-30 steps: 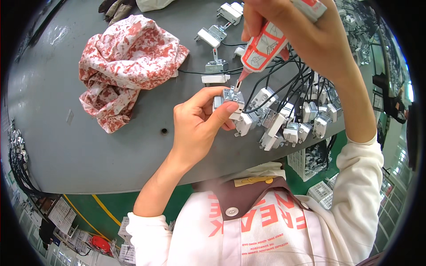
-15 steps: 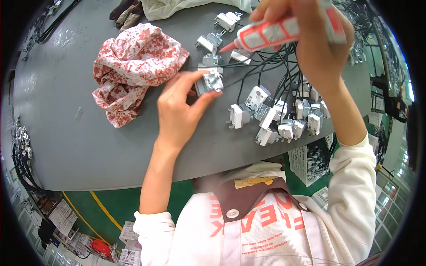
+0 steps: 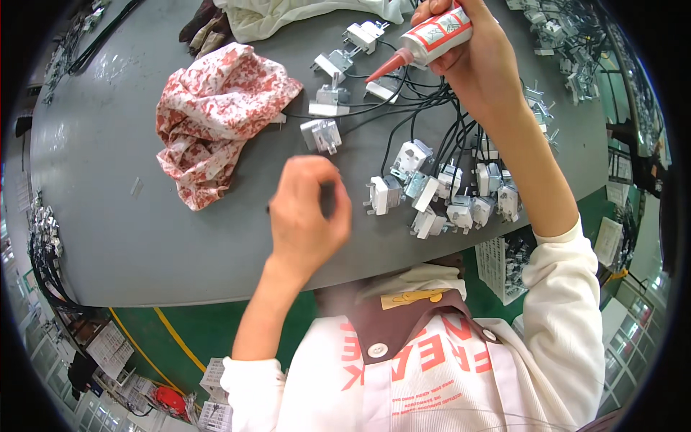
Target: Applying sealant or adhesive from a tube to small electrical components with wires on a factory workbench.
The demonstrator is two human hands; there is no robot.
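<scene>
High at the right, my right hand [image 3: 471, 57] is closed around a white and red squeeze bottle [image 3: 440, 34]. The bottle's long red nozzle points down and left, above the table. My left hand [image 3: 309, 209] hovers nearer to me with its fingers curled in and thumb against them. A small dark spot shows at its left side; what the fingers hold, if anything, is hidden. Just beyond it lies a white plug-like part with a metal bracket [image 3: 321, 135], untouched. A column of similar white and metal parts [image 3: 331, 97] runs away from it, below and left of the nozzle.
A crumpled red-and-white cloth [image 3: 223, 115] lies left of the parts. Several cabled parts [image 3: 432, 187] are bunched on the right, black cables [image 3: 450, 108] fanning out behind them. Pale fabric [image 3: 288, 14] lies at the far edge. A white crate [image 3: 497, 266] stands below the table's right edge.
My left hand has let go of the bracketed part and drawn back toward me, its fingers curling in. My right hand has moved left and away with the bottle.
</scene>
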